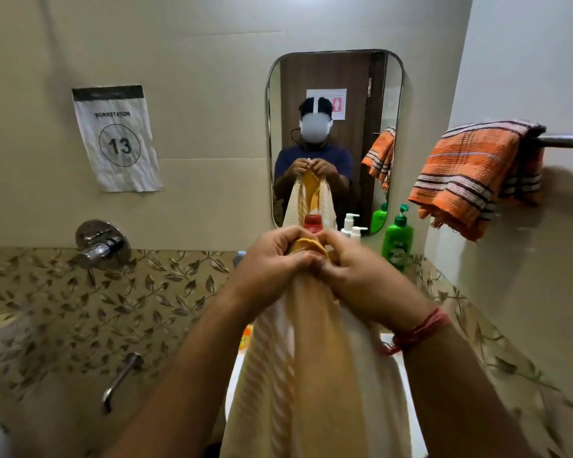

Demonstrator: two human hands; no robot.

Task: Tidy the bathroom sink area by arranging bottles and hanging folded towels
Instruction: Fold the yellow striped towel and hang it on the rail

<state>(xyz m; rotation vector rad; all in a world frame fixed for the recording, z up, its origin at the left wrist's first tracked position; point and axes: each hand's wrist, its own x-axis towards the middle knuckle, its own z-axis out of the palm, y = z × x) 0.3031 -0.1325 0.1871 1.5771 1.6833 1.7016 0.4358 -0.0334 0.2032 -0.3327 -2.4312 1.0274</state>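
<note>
My left hand (272, 259) and right hand (358, 276) both grip the top edge of the yellow-and-cream towel (311, 375), fingers curled round it, knuckles touching. It hangs down in front of me over the sink. An orange striped towel (473, 176) drapes over the rail (566, 141) at right; a green bottle (397, 241) stands below the mirror (335, 94).

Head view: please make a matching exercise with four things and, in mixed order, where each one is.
Things:
1. orange towel
2. yellow towel
3. green bottle
4. paper sign

Places:
A. held up by both hands
B. on the wall, left of the mirror
C. over the metal rail
D. on the counter, right of the mirror

Pairs: 1-C, 2-A, 3-D, 4-B
</note>
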